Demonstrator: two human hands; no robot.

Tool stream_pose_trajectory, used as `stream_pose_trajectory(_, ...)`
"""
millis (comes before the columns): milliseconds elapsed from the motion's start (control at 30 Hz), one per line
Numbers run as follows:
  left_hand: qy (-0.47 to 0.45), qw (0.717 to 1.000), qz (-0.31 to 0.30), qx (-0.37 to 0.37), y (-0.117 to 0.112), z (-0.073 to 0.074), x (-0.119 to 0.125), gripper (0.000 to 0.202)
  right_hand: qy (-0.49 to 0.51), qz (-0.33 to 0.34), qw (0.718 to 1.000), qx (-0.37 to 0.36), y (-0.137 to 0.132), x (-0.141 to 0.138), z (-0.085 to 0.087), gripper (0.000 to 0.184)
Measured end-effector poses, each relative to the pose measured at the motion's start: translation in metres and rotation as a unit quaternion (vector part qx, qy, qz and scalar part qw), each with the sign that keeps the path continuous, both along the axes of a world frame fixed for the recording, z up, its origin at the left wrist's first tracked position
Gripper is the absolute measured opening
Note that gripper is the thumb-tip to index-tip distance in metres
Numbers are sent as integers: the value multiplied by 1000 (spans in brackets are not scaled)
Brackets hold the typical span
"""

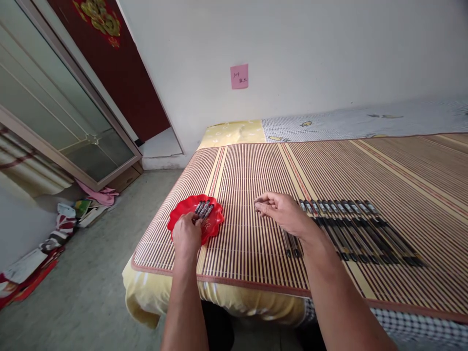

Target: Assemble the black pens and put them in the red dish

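Note:
On the mat at the left is a red scalloped plate [216, 229] with several short dark pieces [205, 208] in it that look like pen caps. Reaching over the plate's near side, my left hand [187, 234] has thumb and fingers closed on the lower end of one cap. My right hand [283, 210] hovers above the mat between plate and pens, its fingertips pressed together; whatever they may hold is hidden. To its right, several slim dark pens [360, 234] lie side by side, with dark tops and pale labels. My right wrist and forearm partly cover the leftmost pens.
A striped bamboo mat [241, 180] covers the bed, with a yellow sheet [234, 295] hanging over its front edge. A pink note [239, 76] is stuck on the wall. Clothes and papers [66, 226] lie on the floor at left, near a glass-paned door [73, 97].

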State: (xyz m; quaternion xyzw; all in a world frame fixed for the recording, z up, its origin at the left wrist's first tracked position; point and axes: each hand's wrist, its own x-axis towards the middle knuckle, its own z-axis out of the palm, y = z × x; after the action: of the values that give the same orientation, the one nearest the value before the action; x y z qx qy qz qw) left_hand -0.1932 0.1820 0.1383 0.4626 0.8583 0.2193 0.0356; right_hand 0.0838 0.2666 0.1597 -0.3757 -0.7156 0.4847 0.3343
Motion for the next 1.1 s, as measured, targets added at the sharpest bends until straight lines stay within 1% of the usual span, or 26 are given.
stream_pose_trajectory(100,17,1000,21,12,1,0,1,24,-6,-1,1000,-2,-2,0,3,27)
stream_pose_trajectory(167,33,998,47,36,2,0,1,31,-8,1,1000,-3,-2,0,4,27)
stream_pose_trajectory(233,39,996,63,56,2,-1,-1,33,-7,3,1000,2,-2,0,4,27)
stream_pose_trajectory(367,32,994,55,85,2,-4,-5,25,-6,5,1000,12,0,0,0,30)
stream_pose_trajectory(467,12,986,49,161,2,-5,-7,13,-10,3,1000,10,0,0,-1,30)
stream_pose_trajectory(533,-6,969,61,240,1,-4,-8,12,-9,1,1000,12,0,-1,0,29)
stream_pose_trajectory(633,-27,929,90,357,0,2,-9,23,-5,2,1000,12,0,-1,1,28)
stream_pose_trajectory(733,-74,891,96,437,-3,10,-7,36,-10,0,1000,19,-5,-4,5,25)
stream_pose_trajectory(833,-133,854,73,497,-10,19,-1,46,-21,3,999,33,-17,-10,12,21)
stream_pose_trajectory(933,-181,822,32,539,-22,30,7,50,-53,14,998,33,-39,-21,23,18)
stream_pose_trajectory(1000,-207,801,10,562,-31,39,11,52,-92,41,995,23,-61,-29,30,17)
stream_pose_trajectory(1067,-233,780,-5,581,-42,49,11,54,-129,78,989,5,-87,-31,32,17)
stream_pose_trajectory(1100,-247,771,-14,587,-49,53,9,56,-138,95,986,-7,-102,-30,30,17)
